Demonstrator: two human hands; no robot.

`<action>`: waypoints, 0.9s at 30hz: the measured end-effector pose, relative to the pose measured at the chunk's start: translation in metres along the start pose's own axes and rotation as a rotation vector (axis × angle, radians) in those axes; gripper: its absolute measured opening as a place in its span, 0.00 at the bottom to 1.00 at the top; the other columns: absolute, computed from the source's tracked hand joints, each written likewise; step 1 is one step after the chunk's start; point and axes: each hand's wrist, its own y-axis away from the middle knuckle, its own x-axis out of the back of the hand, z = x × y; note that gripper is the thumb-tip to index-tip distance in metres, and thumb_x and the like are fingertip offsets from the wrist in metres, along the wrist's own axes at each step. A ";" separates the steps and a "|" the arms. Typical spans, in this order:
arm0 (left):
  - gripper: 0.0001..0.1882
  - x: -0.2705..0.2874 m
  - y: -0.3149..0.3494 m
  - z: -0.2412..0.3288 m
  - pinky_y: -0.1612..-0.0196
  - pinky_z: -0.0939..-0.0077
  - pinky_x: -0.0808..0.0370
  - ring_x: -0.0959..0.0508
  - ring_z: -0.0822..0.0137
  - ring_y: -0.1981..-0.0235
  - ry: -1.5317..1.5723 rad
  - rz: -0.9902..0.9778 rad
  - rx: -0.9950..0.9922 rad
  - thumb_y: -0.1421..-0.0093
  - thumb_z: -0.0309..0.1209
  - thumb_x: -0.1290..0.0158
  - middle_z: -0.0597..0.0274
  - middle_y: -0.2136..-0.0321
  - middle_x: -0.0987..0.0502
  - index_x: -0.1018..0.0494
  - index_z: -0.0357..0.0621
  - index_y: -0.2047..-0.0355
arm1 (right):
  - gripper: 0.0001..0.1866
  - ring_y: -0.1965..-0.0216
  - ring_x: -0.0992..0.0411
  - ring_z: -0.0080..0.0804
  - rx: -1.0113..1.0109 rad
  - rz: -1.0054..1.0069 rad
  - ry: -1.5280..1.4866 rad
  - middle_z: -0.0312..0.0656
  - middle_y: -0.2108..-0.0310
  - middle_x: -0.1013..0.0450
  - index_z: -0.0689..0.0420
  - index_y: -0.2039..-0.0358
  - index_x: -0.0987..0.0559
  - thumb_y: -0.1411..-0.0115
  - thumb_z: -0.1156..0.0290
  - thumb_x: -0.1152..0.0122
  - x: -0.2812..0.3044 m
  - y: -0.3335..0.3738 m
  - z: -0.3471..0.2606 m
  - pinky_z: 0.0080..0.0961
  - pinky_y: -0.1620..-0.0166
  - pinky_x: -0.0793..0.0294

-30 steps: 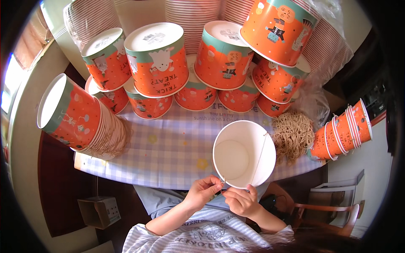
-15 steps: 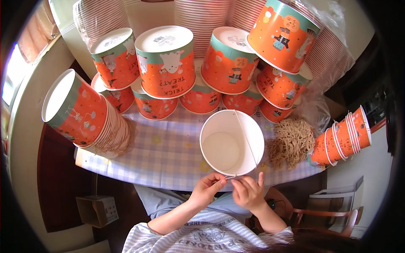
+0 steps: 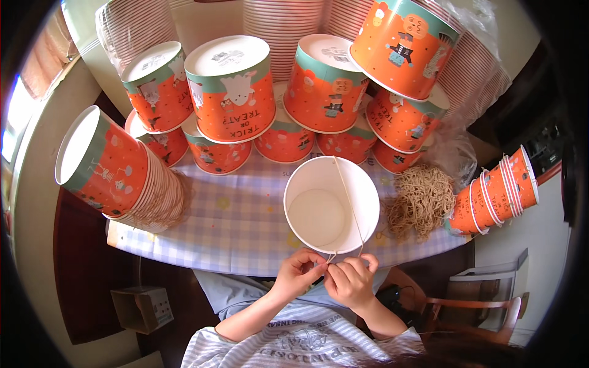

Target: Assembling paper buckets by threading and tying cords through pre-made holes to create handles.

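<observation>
"So, where's the white bucket (image 3: 325,205)?"

"Over the near side of the tablecloth (image 3: 245,214), mouth facing up. Its long axis runs down from there, the inner bottom showing toward eight o'clock within the mouth."

"And the hands?"

"At six o'clock. The left hand (image 3: 299,274) pinches cord (image 3: 332,257) between thumb and forefinger; the right hand (image 3: 353,281) has fingers curled beside it, their grip I can't tell."

"Further out?"

"Tangled twine (image 3: 423,199) at three o'clock, an orange bucket stack (image 3: 110,162) at nine."
</observation>
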 end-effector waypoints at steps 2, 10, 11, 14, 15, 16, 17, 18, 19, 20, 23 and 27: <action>0.05 -0.003 -0.001 0.001 0.67 0.88 0.34 0.31 0.80 0.70 0.006 -0.004 -0.008 0.46 0.25 0.46 0.67 0.67 0.32 0.28 0.37 0.70 | 0.05 0.73 0.34 0.22 -0.010 -0.011 0.031 0.28 0.81 0.35 0.50 0.79 0.27 0.60 0.70 0.40 0.001 0.000 0.000 0.32 0.57 0.44; 0.05 -0.013 -0.002 0.003 0.65 0.84 0.29 0.29 0.76 0.67 0.098 0.032 0.005 0.45 0.24 0.48 0.66 0.67 0.31 0.28 0.34 0.69 | 0.04 0.74 0.35 0.19 0.013 -0.062 0.001 0.27 0.82 0.36 0.51 0.79 0.26 0.59 0.71 0.41 0.003 0.004 0.003 0.33 0.57 0.45; 0.05 -0.015 -0.002 0.004 0.63 0.83 0.29 0.29 0.76 0.67 0.115 0.039 0.006 0.45 0.23 0.48 0.65 0.66 0.31 0.28 0.34 0.70 | 0.04 0.74 0.35 0.19 0.012 -0.062 0.002 0.27 0.82 0.36 0.51 0.79 0.26 0.59 0.71 0.41 0.004 0.004 0.003 0.33 0.57 0.45; 0.04 -0.019 -0.004 0.007 0.62 0.82 0.29 0.28 0.75 0.67 0.147 0.073 0.010 0.45 0.23 0.49 0.65 0.67 0.30 0.28 0.33 0.70 | 0.03 0.75 0.35 0.19 0.025 -0.092 -0.004 0.27 0.83 0.37 0.51 0.79 0.26 0.59 0.71 0.41 0.005 0.003 0.004 0.33 0.58 0.45; 0.04 -0.020 -0.005 0.009 0.63 0.83 0.29 0.28 0.75 0.68 0.164 0.100 0.015 0.45 0.23 0.49 0.64 0.67 0.29 0.28 0.34 0.70 | 0.03 0.75 0.35 0.19 0.027 -0.089 0.004 0.26 0.83 0.38 0.50 0.79 0.26 0.58 0.71 0.41 0.005 0.003 0.004 0.32 0.59 0.45; 0.04 -0.021 -0.006 0.011 0.63 0.83 0.29 0.28 0.75 0.68 0.164 0.102 0.013 0.45 0.23 0.49 0.64 0.67 0.29 0.28 0.34 0.70 | 0.03 0.75 0.35 0.19 0.029 -0.087 0.012 0.26 0.83 0.38 0.50 0.80 0.26 0.58 0.72 0.42 0.004 0.003 0.004 0.32 0.59 0.45; 0.04 -0.022 -0.006 0.014 0.64 0.83 0.30 0.28 0.76 0.69 0.159 0.117 0.030 0.45 0.23 0.48 0.65 0.69 0.28 0.28 0.35 0.70 | 0.03 0.75 0.35 0.19 0.033 -0.086 0.010 0.26 0.83 0.38 0.50 0.80 0.26 0.58 0.72 0.42 0.004 0.003 0.004 0.32 0.59 0.45; 0.04 -0.023 -0.007 0.015 0.65 0.84 0.30 0.28 0.76 0.71 0.155 0.133 0.046 0.45 0.23 0.48 0.65 0.71 0.27 0.28 0.35 0.70 | 0.03 0.75 0.35 0.19 0.027 -0.077 0.019 0.26 0.83 0.38 0.50 0.79 0.26 0.58 0.72 0.42 0.002 0.003 0.004 0.31 0.60 0.45; 0.04 -0.025 -0.008 0.015 0.65 0.84 0.30 0.28 0.76 0.71 0.156 0.137 0.041 0.45 0.23 0.48 0.65 0.71 0.27 0.28 0.35 0.70 | 0.03 0.75 0.35 0.19 0.024 -0.067 0.028 0.26 0.84 0.39 0.50 0.79 0.25 0.58 0.72 0.42 0.002 0.003 0.005 0.30 0.61 0.45; 0.04 -0.027 -0.009 0.014 0.66 0.85 0.32 0.29 0.78 0.71 0.194 0.158 0.029 0.46 0.24 0.47 0.66 0.72 0.26 0.28 0.37 0.70 | 0.03 0.75 0.35 0.19 0.030 -0.067 0.026 0.26 0.84 0.39 0.50 0.79 0.25 0.58 0.72 0.42 0.003 0.002 0.005 0.30 0.61 0.45; 0.03 -0.030 -0.011 0.015 0.67 0.86 0.34 0.30 0.80 0.72 0.240 0.192 0.006 0.47 0.24 0.46 0.67 0.74 0.26 0.27 0.38 0.71 | 0.04 0.76 0.37 0.19 0.038 -0.046 0.070 0.26 0.84 0.40 0.50 0.78 0.25 0.59 0.71 0.42 0.005 -0.001 0.005 0.29 0.63 0.46; 0.04 -0.031 -0.010 0.020 0.73 0.89 0.36 0.32 0.82 0.75 0.250 0.241 -0.030 0.46 0.25 0.47 0.69 0.76 0.27 0.28 0.37 0.70 | 0.03 0.78 0.38 0.20 0.116 -0.131 0.027 0.26 0.85 0.40 0.51 0.79 0.25 0.58 0.72 0.42 0.009 -0.001 0.000 0.28 0.66 0.48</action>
